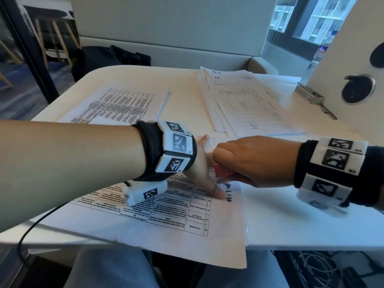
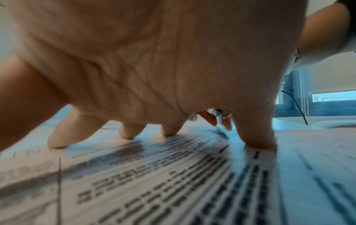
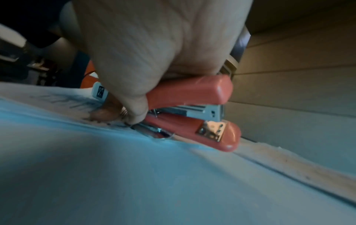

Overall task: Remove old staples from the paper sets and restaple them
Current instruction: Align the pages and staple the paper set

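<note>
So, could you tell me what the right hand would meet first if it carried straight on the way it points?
Most likely the left hand: the right hand, gripping the stapler, points straight at it, nearly touching, though depth is unclear.

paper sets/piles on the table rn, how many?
3: the near set under the left hand, a set far left, a loose pile far right. How many sets are in that pile is unclear.

Bare forearms, no sleeves. Each wrist carries a black fabric band [image 1: 148,150] ringed with white blocks bearing black-and-white square markers [image 1: 336,159]. Thin black cable [image 1: 31,229] trails from the left wrist unit; grey-blue trousers [image 1: 108,269].
</note>
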`<state>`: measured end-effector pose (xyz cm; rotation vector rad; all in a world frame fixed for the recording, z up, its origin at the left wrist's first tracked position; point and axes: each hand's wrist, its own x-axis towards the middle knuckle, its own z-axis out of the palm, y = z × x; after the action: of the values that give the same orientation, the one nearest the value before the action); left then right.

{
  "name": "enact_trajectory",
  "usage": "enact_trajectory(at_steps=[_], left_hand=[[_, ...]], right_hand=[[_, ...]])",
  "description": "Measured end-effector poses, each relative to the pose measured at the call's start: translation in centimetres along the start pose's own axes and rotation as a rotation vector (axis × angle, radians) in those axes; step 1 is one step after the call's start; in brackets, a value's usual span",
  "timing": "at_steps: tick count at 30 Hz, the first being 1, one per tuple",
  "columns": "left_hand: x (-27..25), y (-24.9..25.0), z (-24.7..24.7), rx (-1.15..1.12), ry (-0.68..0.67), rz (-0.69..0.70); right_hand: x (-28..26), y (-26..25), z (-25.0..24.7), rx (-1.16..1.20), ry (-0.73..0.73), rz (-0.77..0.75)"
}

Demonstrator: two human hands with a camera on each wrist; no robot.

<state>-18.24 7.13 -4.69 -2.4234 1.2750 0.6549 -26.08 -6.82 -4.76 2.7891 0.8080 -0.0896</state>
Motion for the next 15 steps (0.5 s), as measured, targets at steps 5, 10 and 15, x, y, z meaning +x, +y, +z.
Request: enact_trajectory(at_steps=[5, 10, 15], left_hand=[[0.4, -0.1, 0.2, 0.028, -0.019, 0.003], [0.1, 0.1, 0.1, 0.052, -0.004, -0.014], [-0.3, 0.3, -0.1, 0.062, -0.007, 0.008]], right_hand=[[1.0, -0.2, 0.0, 0.275, -0.24, 0.337], [1.9, -0.1, -0.4, 0.44, -0.307, 0.458], [2.3, -0.1, -1.0, 0.481, -0.401, 0.581]])
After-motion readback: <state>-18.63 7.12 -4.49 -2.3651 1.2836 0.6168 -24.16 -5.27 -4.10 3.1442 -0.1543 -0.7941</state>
